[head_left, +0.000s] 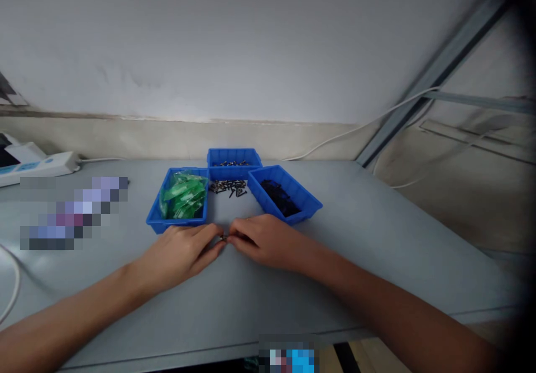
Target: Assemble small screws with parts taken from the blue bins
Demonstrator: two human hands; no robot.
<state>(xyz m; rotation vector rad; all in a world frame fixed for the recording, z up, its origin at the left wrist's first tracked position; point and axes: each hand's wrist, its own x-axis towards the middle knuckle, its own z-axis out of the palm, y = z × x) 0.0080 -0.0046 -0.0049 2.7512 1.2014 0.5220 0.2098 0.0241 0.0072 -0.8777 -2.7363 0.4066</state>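
My left hand and my right hand meet just above the grey table, fingertips almost touching. Between them is a small metal screw, mostly covered by the fingers; both hands pinch at it. Beyond my hands lies a loose pile of screws. Behind that pile, a blue bin holds more small metal pieces. To the left, another blue bin contains green plastic bags. On the right, an angled blue bin carries dark, thin pieces, too small to make out.
A white power strip lies at the far left, with a white cable looping nearer me. A blurred-out object rests on the grey table. A metal frame post rises at the right, with a cable along the wall.
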